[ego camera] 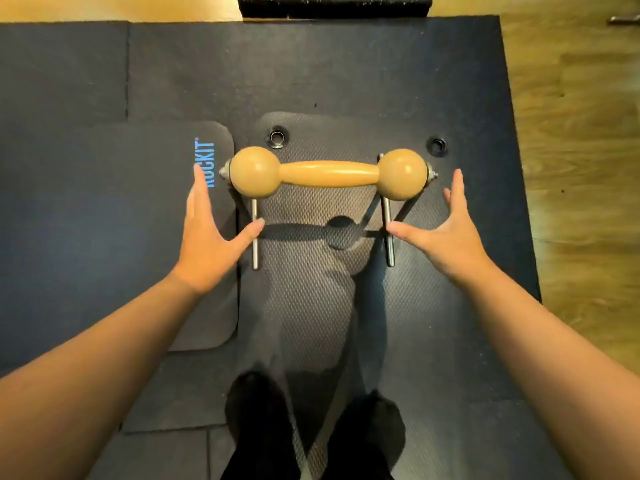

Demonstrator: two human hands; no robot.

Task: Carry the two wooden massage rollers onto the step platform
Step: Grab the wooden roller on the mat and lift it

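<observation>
Head view: dumbbell-shaped wooden roller (328, 173) on metal stand; left hand (207, 237), right hand (446, 233) grip wide.

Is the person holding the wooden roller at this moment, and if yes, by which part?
Nothing is held. Both hands are open on either side of the wooden roller: the left hand and right hand have only their thumbs near its metal stand rods.
</observation>
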